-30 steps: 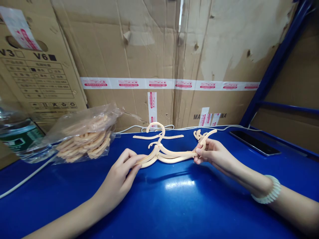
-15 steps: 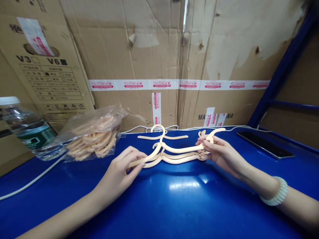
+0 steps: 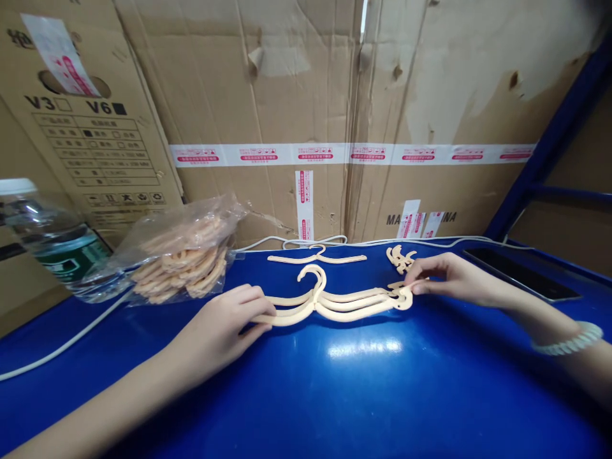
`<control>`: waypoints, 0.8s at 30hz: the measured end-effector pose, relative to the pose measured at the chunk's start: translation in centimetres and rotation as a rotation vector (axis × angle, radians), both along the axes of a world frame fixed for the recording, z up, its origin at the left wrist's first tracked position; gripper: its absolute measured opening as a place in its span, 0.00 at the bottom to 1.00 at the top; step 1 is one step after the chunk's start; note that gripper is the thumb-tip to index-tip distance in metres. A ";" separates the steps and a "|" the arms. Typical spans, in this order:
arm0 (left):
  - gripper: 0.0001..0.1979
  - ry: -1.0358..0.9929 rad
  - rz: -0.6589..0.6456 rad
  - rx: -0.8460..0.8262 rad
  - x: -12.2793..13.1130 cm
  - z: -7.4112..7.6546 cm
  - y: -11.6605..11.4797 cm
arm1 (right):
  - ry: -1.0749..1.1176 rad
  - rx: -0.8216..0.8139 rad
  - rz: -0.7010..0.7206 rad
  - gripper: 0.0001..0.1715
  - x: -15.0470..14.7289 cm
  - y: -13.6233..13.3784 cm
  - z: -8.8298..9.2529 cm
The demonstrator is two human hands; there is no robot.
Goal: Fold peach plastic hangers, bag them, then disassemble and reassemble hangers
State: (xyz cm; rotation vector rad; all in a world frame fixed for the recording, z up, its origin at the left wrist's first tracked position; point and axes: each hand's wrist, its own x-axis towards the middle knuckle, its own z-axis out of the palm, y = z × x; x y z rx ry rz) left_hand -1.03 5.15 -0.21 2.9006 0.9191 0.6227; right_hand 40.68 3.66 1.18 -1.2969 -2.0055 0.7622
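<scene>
Several cream-coloured clothes hangers (image 3: 356, 315) lie together on the blue table, their hooks pointing away from me. My left hand (image 3: 234, 315) is closed on the left end of the front hanger, fingers above and thumb below. At the right end of that hanger sits a small curved hook piece (image 3: 405, 297) of the same colour. My right hand (image 3: 447, 275) pinches the tail of this piece between thumb and fingertips. Close behind my right fingers is a small pile of similar curved pieces (image 3: 396, 258). One more hanger (image 3: 289, 259) lies farther back.
A clear plastic bag (image 3: 191, 252) of cream-coloured hangers lies at the left, beside a water bottle (image 3: 67, 252). A phone (image 3: 523, 274) rests at the right. A white cable (image 3: 62, 357) crosses the table. Cardboard (image 3: 229, 95) stands along the back.
The front hanger has come down and nearer to me onto the others. My right hand has lowered and shifted right with the hook piece, which now lies flatter. The view has shifted slightly.
</scene>
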 end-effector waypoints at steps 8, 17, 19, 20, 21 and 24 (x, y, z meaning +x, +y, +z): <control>0.09 0.044 -0.024 -0.016 -0.3 -1.1 0.3 | -0.314 0.161 0.078 0.13 0.3 0.1 -0.1; 0.12 0.130 0.096 0.090 -0.2 -1.2 0.4 | -0.432 0.153 0.085 0.16 -0.2 -0.1 -0.1; 0.12 0.132 0.119 0.104 -0.2 -1.2 0.3 | -0.442 0.167 0.074 0.16 -0.2 0.0 -0.3; 0.12 0.131 0.126 0.109 -0.1 -1.2 0.2 | -0.446 0.178 0.066 0.16 -0.2 0.0 -0.5; 0.12 0.130 0.130 0.113 -0.1 -1.2 0.2 | -0.449 0.190 0.053 0.16 -0.2 0.1 -0.6; 0.13 0.119 0.137 0.125 0.0 -1.2 0.3 | -0.461 0.217 0.012 0.16 -0.2 0.2 -1.0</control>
